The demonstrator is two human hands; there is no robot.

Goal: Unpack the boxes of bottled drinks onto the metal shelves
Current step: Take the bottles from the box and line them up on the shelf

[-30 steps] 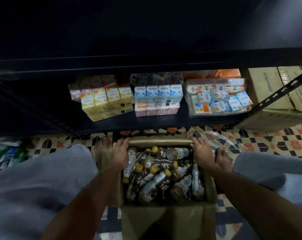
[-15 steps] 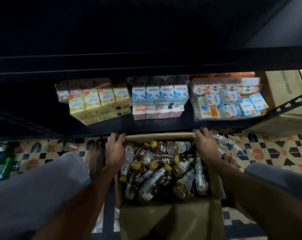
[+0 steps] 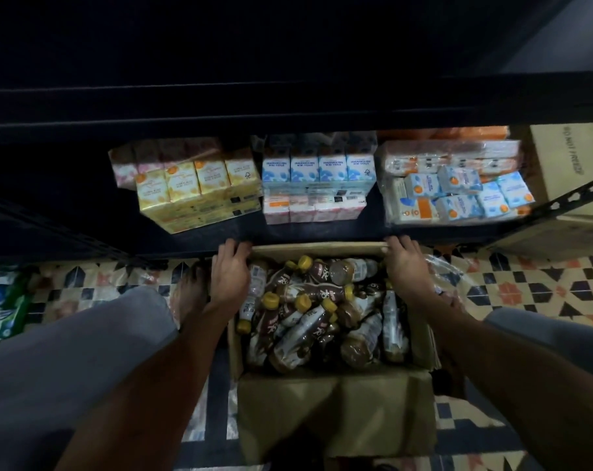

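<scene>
The floor (image 3: 526, 287) is patterned tile in cream, orange and dark blue, dim under a black metal shelf (image 3: 84, 215). Its lowest board carries tissue packs (image 3: 317, 168) in yellow, blue and clear wrap, with a brown carton (image 3: 567, 164) at the right end. The open cardboard box (image 3: 336, 413) sits on the tiles close against the shelf's front edge, full of jumbled brown bottles (image 3: 308, 311) with yellow caps. The left hand (image 3: 229, 277) grips the box's far left corner and the right hand (image 3: 407, 270) its far right corner, fingers curled over the rim
</scene>
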